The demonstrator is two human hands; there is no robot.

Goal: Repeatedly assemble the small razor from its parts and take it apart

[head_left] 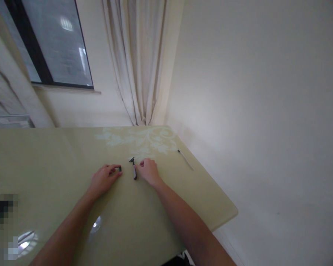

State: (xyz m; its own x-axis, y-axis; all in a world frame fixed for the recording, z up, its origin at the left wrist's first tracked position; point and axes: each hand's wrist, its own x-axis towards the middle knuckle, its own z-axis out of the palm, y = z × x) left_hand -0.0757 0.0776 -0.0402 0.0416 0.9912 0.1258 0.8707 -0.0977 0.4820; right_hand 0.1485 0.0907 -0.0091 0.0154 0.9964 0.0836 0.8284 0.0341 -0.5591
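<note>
On the pale green tabletop [144, 207], my left hand [104, 180] pinches a small dark piece [120, 169] between thumb and fingertips. My right hand [148, 170] has its fingertips closed on the side of a razor [134, 173] with a grey and black handle. The razor's dark head points away from me, and its handle end is toward me. A small gap separates the dark piece from the razor.
A thin white stick with a dark tip [186, 160] lies near the table's right edge. Behind the table are a curtain [140, 62] and a window [58, 44]. A wall [252, 111] runs along the right. A pixelated dark patch shows at the lower left.
</note>
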